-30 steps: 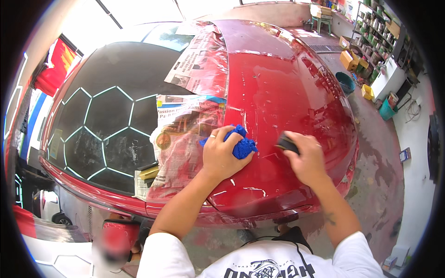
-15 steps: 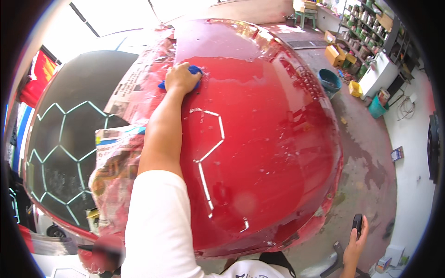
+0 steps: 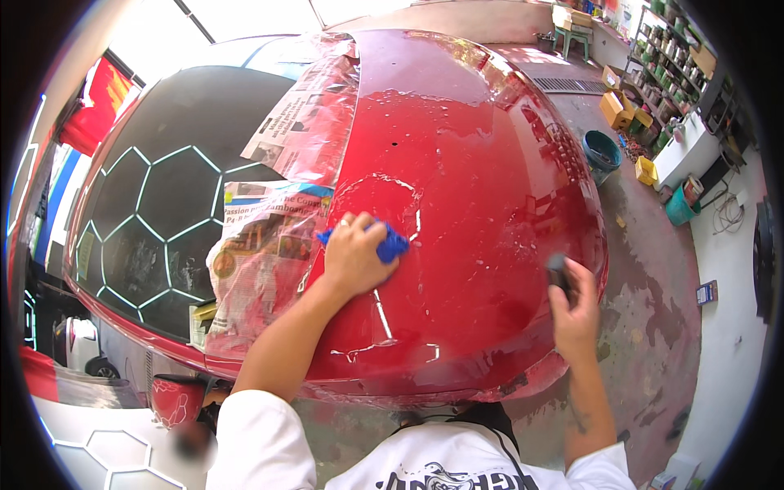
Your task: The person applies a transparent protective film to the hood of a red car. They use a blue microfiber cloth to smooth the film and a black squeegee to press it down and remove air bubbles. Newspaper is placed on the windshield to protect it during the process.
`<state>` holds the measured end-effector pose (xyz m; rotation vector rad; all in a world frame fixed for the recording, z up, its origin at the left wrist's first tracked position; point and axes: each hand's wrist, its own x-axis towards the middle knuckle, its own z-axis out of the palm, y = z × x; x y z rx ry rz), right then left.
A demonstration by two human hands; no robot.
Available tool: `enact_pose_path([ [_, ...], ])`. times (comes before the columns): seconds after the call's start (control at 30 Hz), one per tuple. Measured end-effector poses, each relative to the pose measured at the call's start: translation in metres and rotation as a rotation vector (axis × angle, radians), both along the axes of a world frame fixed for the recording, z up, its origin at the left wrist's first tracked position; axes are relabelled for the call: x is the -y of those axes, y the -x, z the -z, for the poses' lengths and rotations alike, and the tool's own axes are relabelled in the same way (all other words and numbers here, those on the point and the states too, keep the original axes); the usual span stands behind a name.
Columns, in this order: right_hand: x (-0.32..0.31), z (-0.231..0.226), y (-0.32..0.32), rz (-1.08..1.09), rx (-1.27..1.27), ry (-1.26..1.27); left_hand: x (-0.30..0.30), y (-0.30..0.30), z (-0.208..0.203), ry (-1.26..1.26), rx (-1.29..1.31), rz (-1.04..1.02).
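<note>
A glossy, wet red car hood (image 3: 482, 212) spreads out before me. My left hand (image 3: 354, 257) presses a bunched blue cloth (image 3: 394, 244) onto its left part, fingers wrapped over it. White light reflections and water drops show around the cloth. Above the hood's right edge, my right hand (image 3: 578, 309) grips a small black block (image 3: 557, 272), whose exact kind I cannot make out. Newspaper masking (image 3: 265, 273) covers the strip between the hood and the dark windshield (image 3: 175, 192), close to my left hand.
A dark green bucket (image 3: 603, 152) and a yellow bin (image 3: 646, 171) stand on the stained floor (image 3: 645, 269) to the right. Beyond them are cardboard boxes (image 3: 616, 109), a shelf of cans (image 3: 671, 61) and a teal bucket (image 3: 679, 206). A drain grate (image 3: 572, 85) lies at the back.
My left hand has drawn the blue cloth nearer to me across the hood. My right hand has risen with the black block from beside the car to the hood's right edge.
</note>
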<state>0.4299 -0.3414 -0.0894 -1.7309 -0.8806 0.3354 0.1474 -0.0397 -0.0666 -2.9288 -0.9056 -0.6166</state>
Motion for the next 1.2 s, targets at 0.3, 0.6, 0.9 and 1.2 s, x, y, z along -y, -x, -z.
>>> enact_pose_path([
  [0.3,-0.238,-0.014,0.136,-0.253,0.551,0.052,-0.015,0.077,-0.033,0.11,0.301,-0.228],
  [0.6,-0.174,0.012,0.242,-0.3,0.841,0.05,-0.024,0.108,-0.038,0.764,1.073,-0.147],
  [0.9,-0.295,0.017,0.166,-0.162,0.888,0.103,-0.021,0.107,-0.069,1.009,1.357,-0.163],
  [1.2,-0.527,0.025,0.018,-0.023,0.867,0.387,-0.027,0.12,-0.074,1.083,1.294,-0.125],
])
